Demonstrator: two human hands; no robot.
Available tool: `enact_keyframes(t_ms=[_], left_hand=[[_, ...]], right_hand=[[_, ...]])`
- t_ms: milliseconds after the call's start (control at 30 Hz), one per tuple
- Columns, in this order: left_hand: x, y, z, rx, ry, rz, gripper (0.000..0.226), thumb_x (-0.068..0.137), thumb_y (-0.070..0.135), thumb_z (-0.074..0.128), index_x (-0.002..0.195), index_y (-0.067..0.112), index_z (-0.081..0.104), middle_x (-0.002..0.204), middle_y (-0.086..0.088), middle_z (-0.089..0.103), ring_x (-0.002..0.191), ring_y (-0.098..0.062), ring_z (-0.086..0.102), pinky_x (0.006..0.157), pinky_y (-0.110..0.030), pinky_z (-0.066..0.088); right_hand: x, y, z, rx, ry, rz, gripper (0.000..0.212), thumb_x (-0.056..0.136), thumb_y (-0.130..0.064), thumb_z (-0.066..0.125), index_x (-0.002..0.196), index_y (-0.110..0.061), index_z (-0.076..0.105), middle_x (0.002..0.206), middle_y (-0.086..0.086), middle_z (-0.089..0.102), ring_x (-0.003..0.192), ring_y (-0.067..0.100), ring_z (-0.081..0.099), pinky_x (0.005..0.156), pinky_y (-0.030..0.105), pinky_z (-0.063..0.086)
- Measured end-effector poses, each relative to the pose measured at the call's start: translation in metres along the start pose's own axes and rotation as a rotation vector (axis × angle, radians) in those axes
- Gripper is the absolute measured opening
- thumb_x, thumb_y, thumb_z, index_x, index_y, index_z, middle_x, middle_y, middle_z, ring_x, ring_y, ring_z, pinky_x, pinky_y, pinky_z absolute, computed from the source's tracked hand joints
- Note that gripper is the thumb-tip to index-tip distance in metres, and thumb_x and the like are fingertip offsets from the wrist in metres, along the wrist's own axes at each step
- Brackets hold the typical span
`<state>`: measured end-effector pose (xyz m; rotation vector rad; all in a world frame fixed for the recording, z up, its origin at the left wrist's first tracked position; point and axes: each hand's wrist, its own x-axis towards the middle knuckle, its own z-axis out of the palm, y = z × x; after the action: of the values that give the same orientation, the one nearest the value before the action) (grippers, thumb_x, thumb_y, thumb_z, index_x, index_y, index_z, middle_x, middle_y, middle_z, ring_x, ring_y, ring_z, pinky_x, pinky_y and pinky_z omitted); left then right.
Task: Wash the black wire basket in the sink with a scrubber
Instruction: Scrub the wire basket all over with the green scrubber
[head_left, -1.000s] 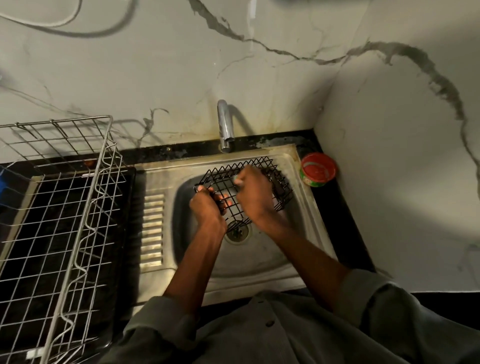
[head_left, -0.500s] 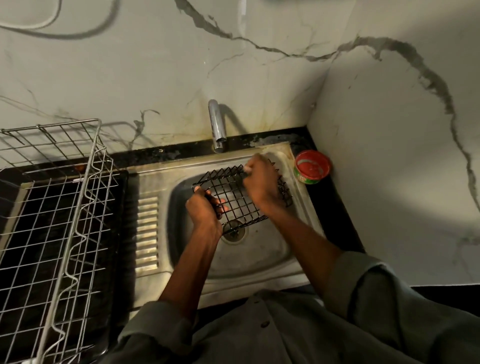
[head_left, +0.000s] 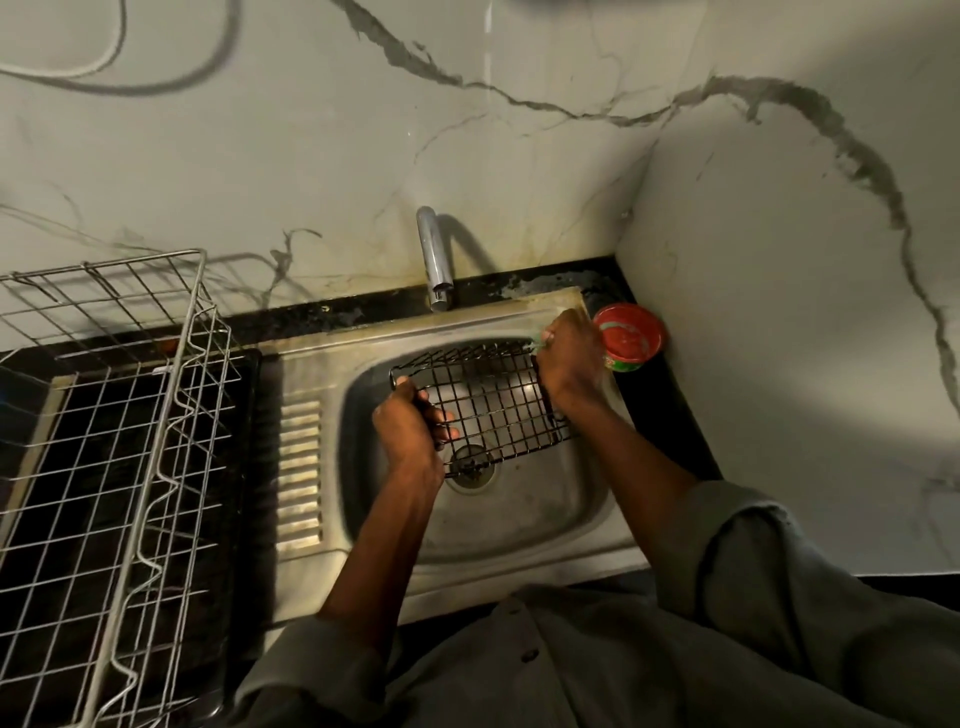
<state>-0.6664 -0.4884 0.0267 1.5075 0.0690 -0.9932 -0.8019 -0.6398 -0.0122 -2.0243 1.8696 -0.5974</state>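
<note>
The black wire basket (head_left: 488, 402) is sitting tilted over the steel sink (head_left: 545, 514), above the drain. A pale green scrubber (head_left: 540, 340) is touching its far right corner, mostly hidden.

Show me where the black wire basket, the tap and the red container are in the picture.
black wire basket (head_left: 488, 410): head view, on the grid of its floor, between the hands.
tap (head_left: 434, 260): head view, on the middle of its metal spout.
red container (head_left: 631, 340): head view, on its red top.

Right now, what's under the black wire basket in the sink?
Under the black wire basket, the steel sink bowl and round drain show through; hands cover the sides.
</note>
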Motion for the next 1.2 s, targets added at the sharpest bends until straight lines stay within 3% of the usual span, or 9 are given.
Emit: enact_keyframes(t_ms=[100,233,300,533,633,833,933,1067,1200], left_hand=[[0.002,0.002,0.008,-0.012,0.031,-0.024,0.037,0.107,0.028,0.045,0.074,0.020,0.058,0.050,0.005,0.053,0.039,-0.012,0.049,0.042,-0.027,0.031],[0.004,0.001,0.014,-0.031,0.067,-0.040,0.039,0.108,0.028,0.043,0.072,0.021,0.055,0.047,0.006,0.051,0.036,-0.011,0.046,0.040,-0.022,0.026],[0.005,0.002,0.007,-0.067,0.088,-0.065,0.037,0.107,0.025,0.043,0.072,0.021,0.055,0.046,0.007,0.051,0.038,-0.011,0.047,0.041,-0.022,0.028],[0.002,0.007,-0.003,-0.150,0.126,-0.098,0.034,0.105,0.018,0.043,0.075,0.022,0.058,0.049,0.007,0.054,0.039,-0.008,0.053,0.050,-0.025,0.034],[0.000,0.006,0.005,-0.162,0.127,-0.097,0.032,0.104,0.017,0.042,0.077,0.022,0.057,0.048,0.007,0.056,0.038,-0.008,0.054,0.053,-0.026,0.035],[0.002,0.000,0.011,-0.173,0.137,-0.120,0.031,0.105,0.022,0.045,0.076,0.022,0.056,0.059,0.004,0.059,0.051,-0.011,0.056,0.058,-0.028,0.036],[0.000,0.002,0.002,-0.174,0.128,-0.122,0.035,0.106,0.021,0.042,0.073,0.023,0.054,0.045,0.009,0.055,0.035,-0.008,0.053,0.059,-0.029,0.034],[-0.005,0.006,-0.001,-0.169,0.116,-0.113,0.036,0.106,0.021,0.042,0.073,0.023,0.056,0.045,0.009,0.056,0.034,-0.008,0.051,0.058,-0.028,0.034],[-0.008,0.003,0.005,-0.192,0.103,-0.123,0.037,0.106,0.022,0.039,0.072,0.024,0.054,0.051,0.007,0.055,0.041,-0.010,0.052,0.058,-0.028,0.033]], right_hand=[[-0.022,-0.018,-0.003,0.109,-0.009,-0.016,0.032,0.080,-0.004,0.075,0.109,-0.011,0.062,0.112,0.006,0.067,0.102,0.022,0.064,0.079,0.033,0.055],[-0.073,-0.066,-0.001,0.170,-0.183,-0.532,0.034,0.075,0.005,0.069,0.097,-0.018,0.056,0.100,-0.001,0.059,0.094,0.017,0.053,0.067,0.028,0.043],[-0.068,-0.058,-0.001,0.128,-0.197,-0.628,0.039,0.073,0.005,0.071,0.099,-0.019,0.054,0.102,-0.002,0.059,0.095,0.016,0.051,0.067,0.031,0.047],[-0.002,0.025,-0.013,0.031,-0.071,-0.029,0.034,0.078,-0.002,0.078,0.106,-0.011,0.062,0.110,0.009,0.066,0.103,0.026,0.063,0.080,0.034,0.054],[-0.028,0.003,-0.016,0.080,-0.138,-0.136,0.029,0.081,-0.001,0.073,0.104,-0.013,0.060,0.106,0.001,0.060,0.099,0.017,0.058,0.073,0.020,0.044],[-0.093,-0.044,-0.014,0.140,-0.299,-0.660,0.032,0.081,0.006,0.065,0.100,-0.017,0.055,0.105,-0.001,0.060,0.099,0.016,0.049,0.071,0.027,0.041],[-0.065,-0.003,-0.021,0.066,-0.160,-0.428,0.030,0.082,0.003,0.068,0.103,-0.015,0.056,0.108,0.001,0.060,0.100,0.018,0.054,0.077,0.031,0.048],[-0.038,0.044,-0.031,0.030,-0.097,-0.083,0.034,0.077,0.001,0.075,0.102,-0.013,0.058,0.109,0.008,0.066,0.103,0.028,0.063,0.083,0.040,0.054],[-0.066,0.018,-0.028,0.139,-0.137,-0.127,0.034,0.078,0.001,0.074,0.100,-0.017,0.055,0.103,0.002,0.063,0.095,0.020,0.061,0.073,0.033,0.051]])
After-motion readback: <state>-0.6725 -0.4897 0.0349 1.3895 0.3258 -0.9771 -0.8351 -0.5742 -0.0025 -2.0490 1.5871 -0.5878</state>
